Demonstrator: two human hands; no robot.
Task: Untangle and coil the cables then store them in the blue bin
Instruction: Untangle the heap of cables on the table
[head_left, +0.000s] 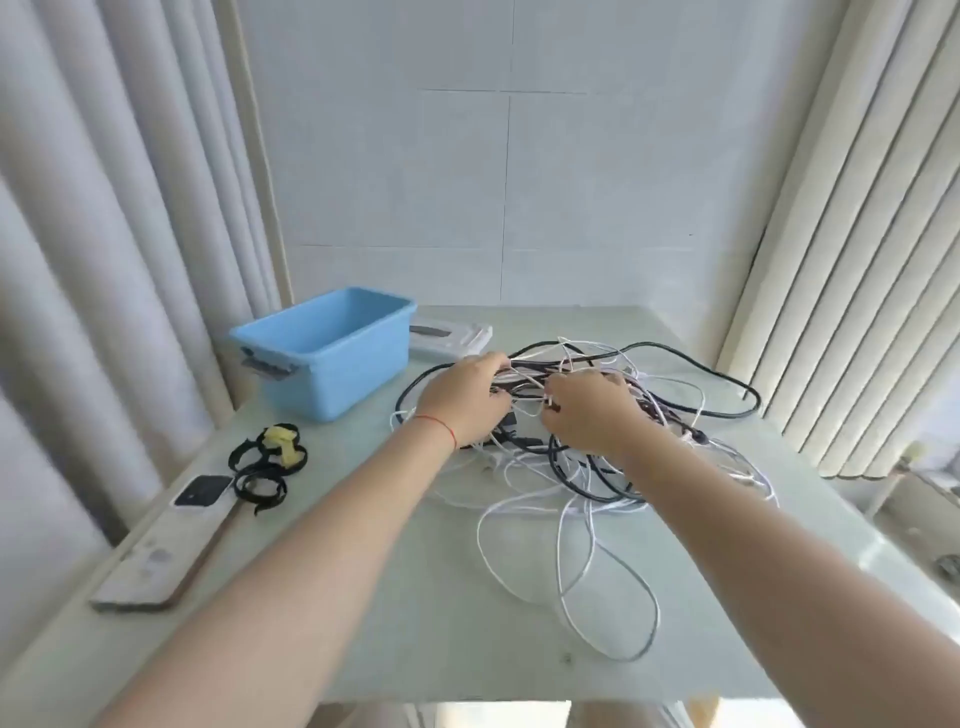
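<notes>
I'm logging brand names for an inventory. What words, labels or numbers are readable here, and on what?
None can be read.
Blue bin: no label visible.
White lid behind it: a dark strip, too blurred to read.
White device by the black straps: dark panel, no legible text.
Cables: no markings legible.

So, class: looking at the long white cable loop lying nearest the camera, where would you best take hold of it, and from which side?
Grip the white cable loop at its near, rounded end, coming from above on the camera side. That end lies flat and alone on the table, apart from the tangle where both hands are busy, so it probably pulls out most freely.
</notes>
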